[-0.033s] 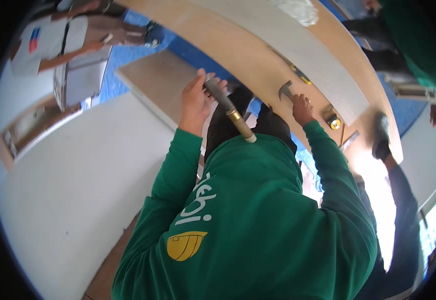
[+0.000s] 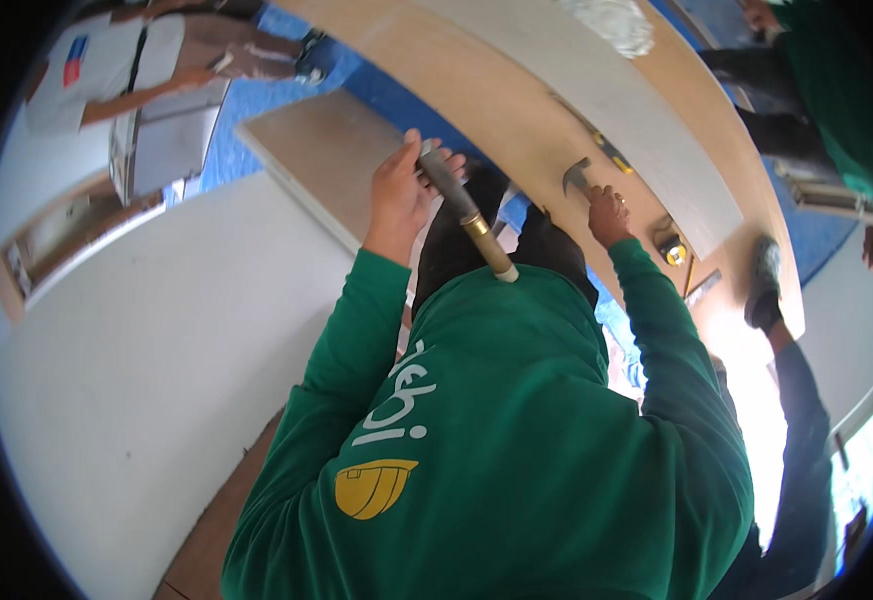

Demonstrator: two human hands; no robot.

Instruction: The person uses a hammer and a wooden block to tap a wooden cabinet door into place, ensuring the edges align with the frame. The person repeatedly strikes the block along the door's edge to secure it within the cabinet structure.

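Our left hand (image 2: 401, 195) is clamped on a grey-handled tool (image 2: 466, 218) with a brass collar, just near of the long wooden board (image 2: 516, 110). Our right hand (image 2: 606, 215) grips a hammer (image 2: 576, 178) – its head rests on the board. A yellow tape measure (image 2: 672, 252) lies to the right; blue floor (image 2: 256, 160) lies far left – a pale surface (image 2: 156, 380) spreads near left.
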